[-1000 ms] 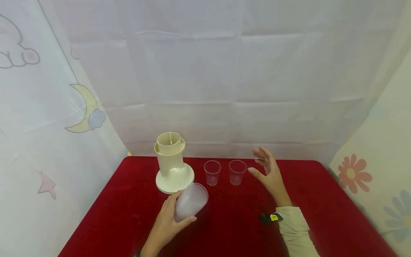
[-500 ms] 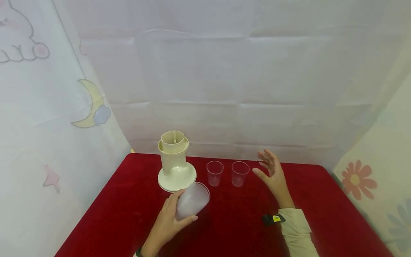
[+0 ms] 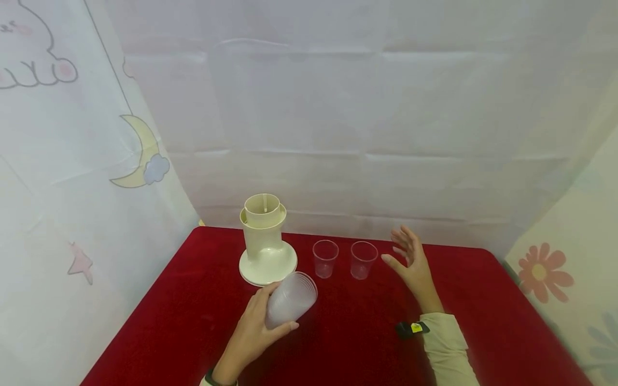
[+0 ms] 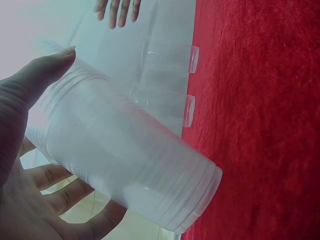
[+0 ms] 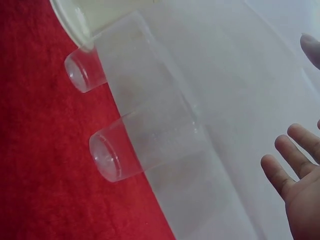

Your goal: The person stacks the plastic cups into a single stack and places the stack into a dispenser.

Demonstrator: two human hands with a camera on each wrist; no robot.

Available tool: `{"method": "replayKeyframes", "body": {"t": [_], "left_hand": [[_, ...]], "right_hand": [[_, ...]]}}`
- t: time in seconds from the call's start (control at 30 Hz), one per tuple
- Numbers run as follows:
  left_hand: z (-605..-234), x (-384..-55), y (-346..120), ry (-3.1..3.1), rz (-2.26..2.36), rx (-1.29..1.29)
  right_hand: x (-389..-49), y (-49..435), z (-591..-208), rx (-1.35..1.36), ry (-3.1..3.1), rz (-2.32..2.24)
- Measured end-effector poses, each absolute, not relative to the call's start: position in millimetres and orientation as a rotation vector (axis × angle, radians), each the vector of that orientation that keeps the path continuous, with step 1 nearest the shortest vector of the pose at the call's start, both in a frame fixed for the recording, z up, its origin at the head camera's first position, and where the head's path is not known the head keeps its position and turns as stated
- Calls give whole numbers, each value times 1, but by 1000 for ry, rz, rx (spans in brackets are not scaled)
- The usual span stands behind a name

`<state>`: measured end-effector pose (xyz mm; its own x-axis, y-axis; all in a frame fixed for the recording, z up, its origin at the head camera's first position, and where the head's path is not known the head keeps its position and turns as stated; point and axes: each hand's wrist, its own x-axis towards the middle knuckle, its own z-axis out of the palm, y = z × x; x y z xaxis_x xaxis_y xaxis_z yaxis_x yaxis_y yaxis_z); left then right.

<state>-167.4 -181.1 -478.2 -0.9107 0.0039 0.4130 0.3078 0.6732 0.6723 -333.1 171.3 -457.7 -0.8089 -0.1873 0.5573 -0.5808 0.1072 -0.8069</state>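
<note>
Since tilting probably exposes the rims (image 3: 310,285), my left grip (image 3: 253,327) clasps the cup stack (image 3: 289,301).
Two cups (image 3: 325,259) stand right of the holder (image 3: 263,244); my right grip (image 3: 416,268) is released.

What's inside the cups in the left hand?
Several rims, nested together, show in the stack of cups. Cloudy, overlapping walls hide what's deeper; the left hand covers part.

Colourless cup stack (image 3: 292,300), cream stand (image 3: 263,244), red tablecloth (image 3: 357,332), moon-printed white sheet (image 3: 67,161).
</note>
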Motion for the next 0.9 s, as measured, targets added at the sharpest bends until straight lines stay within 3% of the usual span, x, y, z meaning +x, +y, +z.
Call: {"method": "replayKeyframes", "body": {"t": [0.5, 0.73, 0.9], "left_hand": [[-476, -167, -183, -2525, -1136, -217], [-477, -166, -183, -2533, -1155, -206], [-475, -167, -183, -2538, -1151, -209]], "right_hand": [[-322, 166, -454, 647, -2195, 1761], [-326, 166, -466, 651, -2234, 1771], [-347, 170, -495, 620, -2229, 1801]]}}
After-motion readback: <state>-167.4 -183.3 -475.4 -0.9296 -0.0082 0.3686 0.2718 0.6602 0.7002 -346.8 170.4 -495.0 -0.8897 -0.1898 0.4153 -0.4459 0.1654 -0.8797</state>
